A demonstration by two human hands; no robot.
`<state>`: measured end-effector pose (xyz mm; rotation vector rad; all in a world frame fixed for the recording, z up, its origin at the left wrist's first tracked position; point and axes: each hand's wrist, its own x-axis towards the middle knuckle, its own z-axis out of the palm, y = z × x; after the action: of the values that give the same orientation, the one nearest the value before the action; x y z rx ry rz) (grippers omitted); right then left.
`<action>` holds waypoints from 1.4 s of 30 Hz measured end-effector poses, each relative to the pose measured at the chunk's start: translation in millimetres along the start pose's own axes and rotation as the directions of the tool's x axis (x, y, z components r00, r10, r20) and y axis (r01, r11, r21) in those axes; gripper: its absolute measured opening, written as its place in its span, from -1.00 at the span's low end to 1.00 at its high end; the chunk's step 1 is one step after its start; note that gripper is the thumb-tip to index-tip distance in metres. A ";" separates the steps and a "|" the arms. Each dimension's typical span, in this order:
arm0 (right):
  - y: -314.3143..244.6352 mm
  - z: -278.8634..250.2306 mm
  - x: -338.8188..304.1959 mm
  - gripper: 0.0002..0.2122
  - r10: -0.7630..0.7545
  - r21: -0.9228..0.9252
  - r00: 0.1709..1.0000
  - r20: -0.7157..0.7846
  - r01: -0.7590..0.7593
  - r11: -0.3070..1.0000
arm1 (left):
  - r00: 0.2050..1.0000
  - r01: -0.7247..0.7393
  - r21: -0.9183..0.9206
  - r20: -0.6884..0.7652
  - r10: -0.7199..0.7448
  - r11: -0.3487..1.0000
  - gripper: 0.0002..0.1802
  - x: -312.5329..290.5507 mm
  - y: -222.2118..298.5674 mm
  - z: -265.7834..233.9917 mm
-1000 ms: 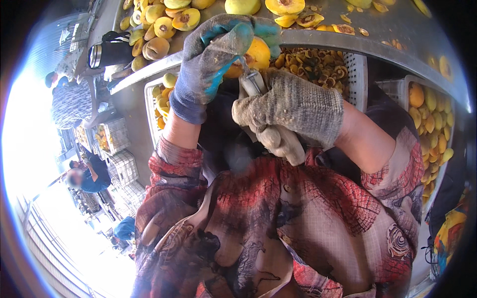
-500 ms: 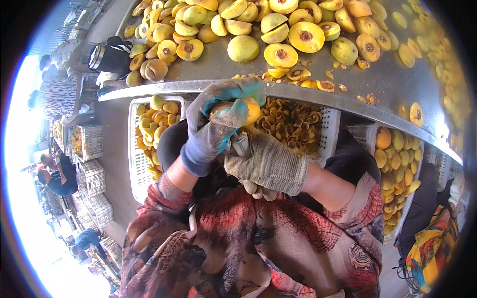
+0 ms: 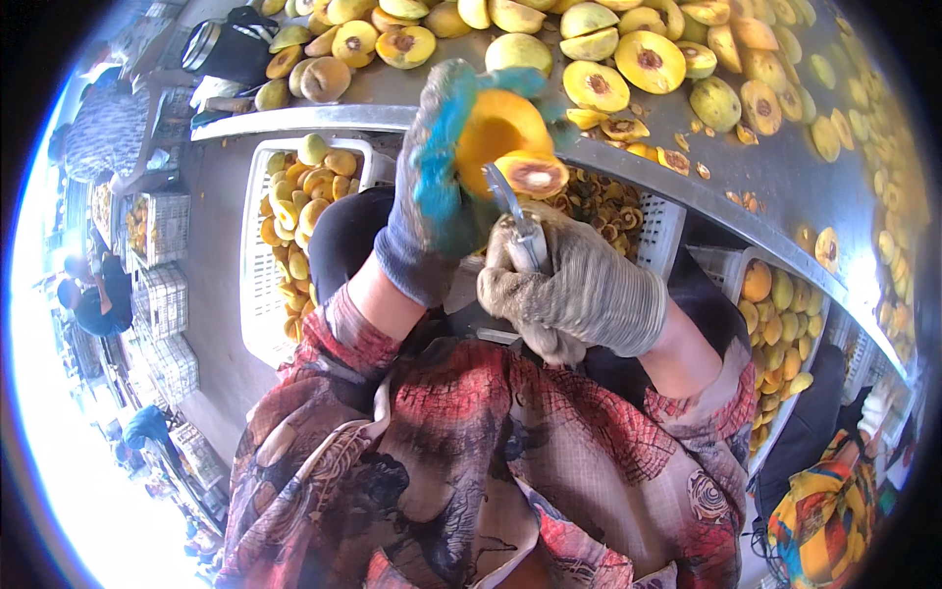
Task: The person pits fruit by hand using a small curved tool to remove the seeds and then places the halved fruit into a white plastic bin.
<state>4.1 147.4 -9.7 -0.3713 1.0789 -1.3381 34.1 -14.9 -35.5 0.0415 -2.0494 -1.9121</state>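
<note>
Left hand [image 3: 432,187], knit-gloved, grips round yellow peach half [image 3: 496,128]; right hand [image 3: 579,290] clenches metal pitting spoon [image 3: 520,221], handle hidden.

Table edge [image 3: 324,116] & fruit pile [image 3: 628,49] block ahead; crates [image 3: 257,294] below.

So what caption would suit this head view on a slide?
Blue-gloved left hand holds a halved yellow peach while the grey-gloved right hand scoops its pit with a metal coring tool over white plastic crates.

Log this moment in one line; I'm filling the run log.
left hand: holds peach half | right hand: grips pitting tool | tool at pit
</note>
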 end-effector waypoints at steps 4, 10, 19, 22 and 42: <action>15.5 -9.1 7.9 -0.77 -0.451 -0.976 0.876 -0.171 -0.087 0.201 | 0.984 -0.004 0.291 -0.168 0.055 0.957 -0.56 -10.1 12.9 -51.7; 43.0 -44.3 8.8 -0.73 -0.182 -0.918 0.902 -0.391 -0.398 0.003 | 0.950 0.293 0.920 -0.249 -0.187 0.262 -0.64 -65.7 30.9 -206.1; 43.3 -44.8 23.7 -0.73 -0.149 -0.952 0.941 -0.305 -0.300 0.051 | 0.964 -0.220 0.808 0.266 -0.006 0.546 -0.38 78.4 -10.3 -32.6; 40.5 -37.1 21.2 -0.72 -0.226 -0.947 0.920 -0.320 -0.305 0.099 | 0.950 -0.120 0.921 0.215 -0.228 0.371 -0.33 105.2 -48.3 0.6; 11.8 -31.2 30.5 -0.67 -0.815 -0.904 0.448 -0.368 0.033 0.426 | 0.933 0.331 -0.801 0.197 -0.302 0.499 -0.45 33.1 2.5 16.3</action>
<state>-17.7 133.7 -46.9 -0.8940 2.6051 -1.4668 -0.8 -7.1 -26.4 0.1730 -0.9642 -2.9454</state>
